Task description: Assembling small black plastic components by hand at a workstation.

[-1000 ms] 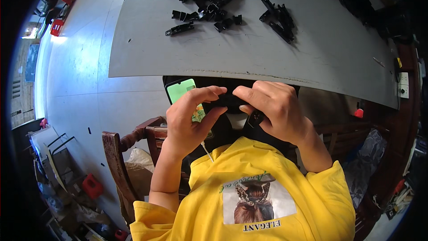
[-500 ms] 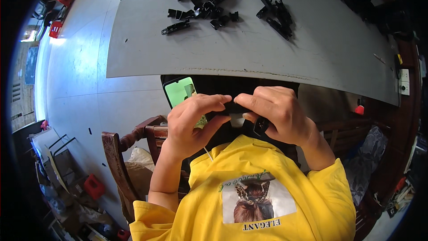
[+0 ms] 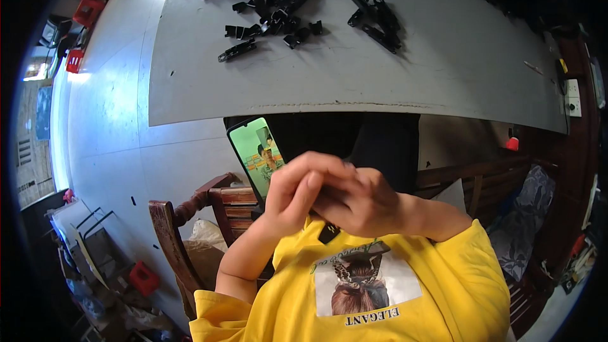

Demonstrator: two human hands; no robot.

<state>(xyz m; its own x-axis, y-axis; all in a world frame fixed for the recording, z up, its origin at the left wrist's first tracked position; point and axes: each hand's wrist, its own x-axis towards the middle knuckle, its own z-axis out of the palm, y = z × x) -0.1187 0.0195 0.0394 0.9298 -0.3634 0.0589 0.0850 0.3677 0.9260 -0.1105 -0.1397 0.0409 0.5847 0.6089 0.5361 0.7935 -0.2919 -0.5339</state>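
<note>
My two hands meet in front of my yellow shirt (image 3: 392,266). The fingers of my left hand (image 3: 294,190) are bent and pressed against the fingers of my right hand (image 3: 364,206); whatever lies between them is hidden. From under my right hand juts the end of a small black plastic part (image 3: 329,233), gripped in its curled fingers. A phone (image 3: 250,152) with a lit, greenish screen stands tilted just beyond my left hand, below the table edge.
The grey table (image 3: 266,85) carries a heap of black plastic parts (image 3: 278,19) at the far left and a smaller group of black parts (image 3: 377,22) to its right. A wooden chair armrest (image 3: 190,206) is at my left. A red container (image 3: 144,278) stands on the floor.
My hands were apart with the fingertips nearly touching; now they have come together, lower and nearer my chest. The black part has moved left with my right hand. More of the phone shows.
</note>
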